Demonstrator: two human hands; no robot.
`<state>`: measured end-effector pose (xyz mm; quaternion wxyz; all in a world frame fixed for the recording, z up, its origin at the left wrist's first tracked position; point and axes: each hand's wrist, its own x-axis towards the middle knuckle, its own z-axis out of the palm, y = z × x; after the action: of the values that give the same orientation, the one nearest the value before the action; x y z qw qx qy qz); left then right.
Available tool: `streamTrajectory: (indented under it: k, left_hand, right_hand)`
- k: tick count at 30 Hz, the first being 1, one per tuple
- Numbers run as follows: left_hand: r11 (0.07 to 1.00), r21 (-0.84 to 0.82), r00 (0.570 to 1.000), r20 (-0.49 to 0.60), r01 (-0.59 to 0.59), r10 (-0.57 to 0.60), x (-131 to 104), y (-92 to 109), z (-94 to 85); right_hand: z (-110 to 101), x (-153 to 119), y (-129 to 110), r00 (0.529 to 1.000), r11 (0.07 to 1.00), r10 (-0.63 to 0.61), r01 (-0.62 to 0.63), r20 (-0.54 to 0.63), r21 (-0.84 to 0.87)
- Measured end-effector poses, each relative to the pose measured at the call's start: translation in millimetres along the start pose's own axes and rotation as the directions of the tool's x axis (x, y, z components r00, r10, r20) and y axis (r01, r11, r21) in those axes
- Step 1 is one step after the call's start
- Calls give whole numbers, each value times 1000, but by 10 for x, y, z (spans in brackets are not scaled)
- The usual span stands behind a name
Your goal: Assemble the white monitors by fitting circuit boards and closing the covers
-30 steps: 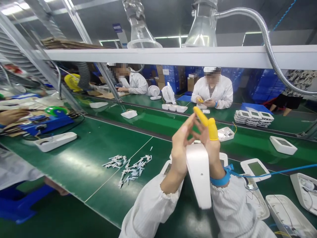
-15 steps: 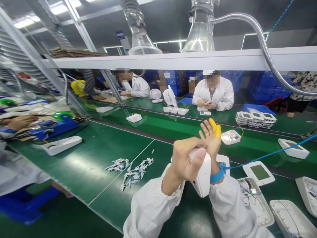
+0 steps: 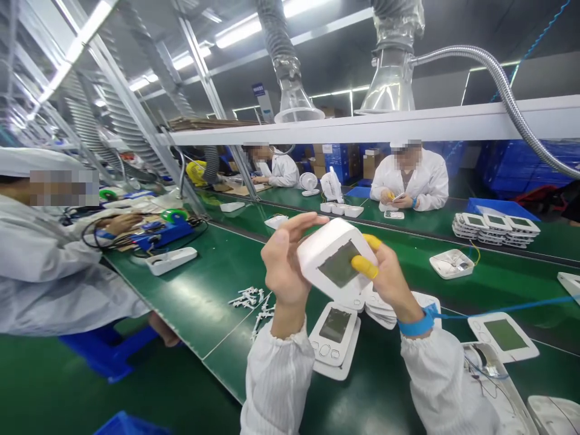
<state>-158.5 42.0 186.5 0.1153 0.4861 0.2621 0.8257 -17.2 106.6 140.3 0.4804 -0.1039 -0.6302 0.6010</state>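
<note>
A white display monitor (image 3: pixel 312 255), its grey-green screen facing me, is tilted between my hands. My right hand (image 3: pixel 385 275) is closed on its right side, with a thumb in a yellow finger cot lying over the screen. Against the left side rests the palm of my left hand (image 3: pixel 287 260), its fingers stretched out past the upper edge. Part of the left hand is hidden behind the monitor. Below them, another monitor front with buttons (image 3: pixel 334 334) lies on a white panel. More white casings (image 3: pixel 380 308) are stacked partly behind my right hand.
Small white and bluish parts (image 3: pixel 247 298) lie on the green bench (image 3: pixel 208 320). At right are a display panel (image 3: pixel 504 335) and open wired housings (image 3: pixel 492 380). A blue cord (image 3: pixel 512 313) runs from my wristband. Co-workers sit at left (image 3: pixel 49 260) and across (image 3: pixel 410 175).
The monitor has turned so its screen faces me. My right hand has closed on it, while my left has loosened from its grip and flattened beside it. The view has swung left.
</note>
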Motion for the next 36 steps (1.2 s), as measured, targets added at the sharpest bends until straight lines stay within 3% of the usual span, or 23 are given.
streamTrajectory:
  k: [3, 8, 11, 15, 18, 25, 28, 31, 36]
  left_hand:
    - [993, 108, 996, 69, 48, -56, 17, -92, -30]
    - [875, 415, 968, 92, -250, 233, -108, -157, 13]
    - [832, 489, 960, 43, -261, 275, -114, -214, 16]
    - [939, 331, 959, -227, -91, 173, -37, -379, -40]
    - [982, 189, 941, -326, -28, 90, 18, -518, -103]
    - [999, -12, 946, -322, -46, 40, 43, -645, -126]
    - [980, -201, 943, -324, 9, -75, 42, -683, -104]
    - [922, -374, 933, -287, 101, -218, 27, -726, -91]
    - [886, -445, 929, -255, 133, -268, -28, -746, -66]
  right_hand:
    - [-21, -54, -185, 979, 955, -154, 113, -132, -274]
    - [-4, -113, -294, 966, 895, -247, 200, -70, -400]
    - [29, -142, -302, 965, 865, -256, 205, -52, -458]
    - [9, -183, -345, 986, 873, -157, 166, 57, -458]
    - [-41, -189, -358, 987, 876, -100, 146, 122, -460]
    - [-32, -192, -320, 977, 793, -172, 213, 126, -571]
    - [33, -208, -298, 960, 782, -266, 266, 84, -564]
    - [139, -211, -261, 923, 764, -383, 341, 39, -548]
    - [372, -244, -160, 843, 734, -531, 406, -87, -545]
